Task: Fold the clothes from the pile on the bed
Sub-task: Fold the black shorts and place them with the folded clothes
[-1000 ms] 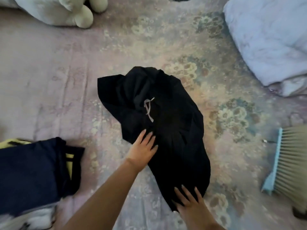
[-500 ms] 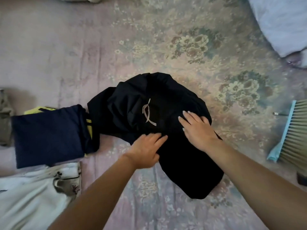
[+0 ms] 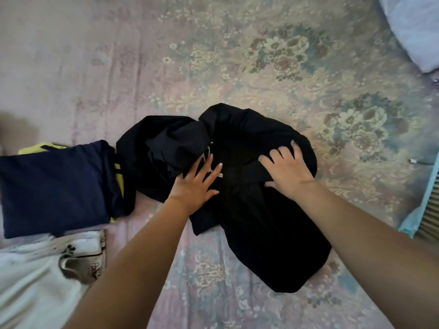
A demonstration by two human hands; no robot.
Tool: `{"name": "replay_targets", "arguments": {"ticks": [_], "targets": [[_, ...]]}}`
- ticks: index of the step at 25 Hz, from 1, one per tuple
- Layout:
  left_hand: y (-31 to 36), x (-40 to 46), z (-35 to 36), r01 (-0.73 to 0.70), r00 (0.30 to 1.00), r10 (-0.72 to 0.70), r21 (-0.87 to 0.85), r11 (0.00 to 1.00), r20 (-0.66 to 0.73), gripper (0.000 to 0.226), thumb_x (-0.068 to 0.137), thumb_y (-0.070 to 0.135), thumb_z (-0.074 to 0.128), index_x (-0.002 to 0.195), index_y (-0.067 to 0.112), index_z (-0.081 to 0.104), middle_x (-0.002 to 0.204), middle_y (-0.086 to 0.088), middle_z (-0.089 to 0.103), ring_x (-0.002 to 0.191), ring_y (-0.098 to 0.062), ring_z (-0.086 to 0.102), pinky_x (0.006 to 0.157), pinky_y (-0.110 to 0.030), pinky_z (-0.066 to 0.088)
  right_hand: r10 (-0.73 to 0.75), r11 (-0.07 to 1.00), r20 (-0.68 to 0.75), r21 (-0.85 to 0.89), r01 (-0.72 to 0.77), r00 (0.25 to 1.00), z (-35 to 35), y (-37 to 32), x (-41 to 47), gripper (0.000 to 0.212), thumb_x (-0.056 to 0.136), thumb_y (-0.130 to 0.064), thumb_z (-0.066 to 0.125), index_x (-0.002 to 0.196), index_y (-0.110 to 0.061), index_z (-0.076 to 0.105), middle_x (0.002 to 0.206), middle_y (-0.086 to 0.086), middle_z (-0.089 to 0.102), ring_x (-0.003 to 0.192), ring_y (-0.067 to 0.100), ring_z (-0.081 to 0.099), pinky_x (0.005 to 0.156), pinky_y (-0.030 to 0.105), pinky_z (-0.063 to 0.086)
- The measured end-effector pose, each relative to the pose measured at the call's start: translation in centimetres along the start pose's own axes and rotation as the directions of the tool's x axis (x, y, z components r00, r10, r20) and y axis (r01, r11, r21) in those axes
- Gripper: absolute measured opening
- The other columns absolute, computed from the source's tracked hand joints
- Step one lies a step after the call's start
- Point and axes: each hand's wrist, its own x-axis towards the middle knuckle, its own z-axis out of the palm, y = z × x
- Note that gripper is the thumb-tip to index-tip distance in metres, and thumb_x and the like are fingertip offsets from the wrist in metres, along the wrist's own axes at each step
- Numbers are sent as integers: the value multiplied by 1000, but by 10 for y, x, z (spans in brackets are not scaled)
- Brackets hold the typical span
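Covering the whole frame, a floral bedspread (image 3: 261, 67) carries a crumpled black garment (image 3: 249, 210) at centre — both hands flat on it, left hand (image 3: 193, 184) and right hand (image 3: 287, 170) with fingers spread; folded navy clothing (image 3: 54, 186) lies at left.

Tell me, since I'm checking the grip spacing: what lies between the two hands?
In the head view, only black garment lies between the left hand and right hand, with a pale drawstring by the left fingertips.
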Motion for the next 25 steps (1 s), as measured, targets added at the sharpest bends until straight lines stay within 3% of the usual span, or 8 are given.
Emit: {"name": "replay_targets", "arguments": {"ticks": [2,4,7,9,12,15,20,25], "targets": [[-2,-4,-5,-24,974,26,12,1000,-223,84,83,57,56,149,26,14,155,-9,23,138,-29,33,88,-45,49,-64,998,-202,15,68,977,-6,4,-12,70,60,-37,86,118,-15,55,112,13,57,112,35,52,104,61,30],[-4,-12,-14,-68,919,61,-3,998,-389,84,72,47,73,143,18,38,137,-13,51,112,-28,59,79,-42,54,-44,988,-385,122,98,922,-18,11,-25,67,57,-27,89,112,-17,52,114,16,51,113,36,46,99,62,34],[-1,-33,-56,-126,764,43,-83,989,-643,65,83,36,65,135,7,40,116,-12,63,91,-24,65,78,-35,53,-51,941,-541,257,222,839,-59,21,-42,64,63,-3,81,114,-16,45,120,19,38,110,37,41,90,56,43],[-2,-52,-100,-165,693,-36,-207,964,-720,48,89,35,51,127,4,52,109,-10,64,91,-23,64,78,-35,53,6,904,-445,385,185,895,-108,30,-55,53,78,-2,67,124,-17,44,131,18,37,110,39,48,84,42,43],[-13,-88,-173,-263,699,-186,-489,832,-691,48,90,38,52,125,5,56,114,-10,60,100,-24,59,85,-34,50,-31,866,-417,442,232,908,-182,44,-80,53,85,-2,57,126,-29,37,134,13,37,97,43,58,71,36,42],[-26,-129,-244,-319,795,-245,-725,611,-555,54,88,32,63,134,9,48,128,-6,53,120,-19,47,103,-26,37,-154,851,-499,372,371,853,-265,59,-107,60,73,4,65,118,-24,37,119,9,39,68,37,59,49,38,52],[-56,-211,-384,-417,801,-206,-770,483,-562,50,87,22,66,133,14,49,130,3,51,120,-1,41,99,-10,32,-134,914,-607,230,335,783,-439,63,-171,43,75,-8,49,113,-24,38,107,19,55,55,36,56,40,40,48],[-72,-283,-494,-505,778,-130,-734,454,-615,22,80,25,74,95,16,62,91,2,62,85,-8,56,78,-18,43,17,899,-594,361,247,804,-560,74,-233,61,77,6,56,112,-38,31,125,7,53,96,32,60,79,34,46]]}}
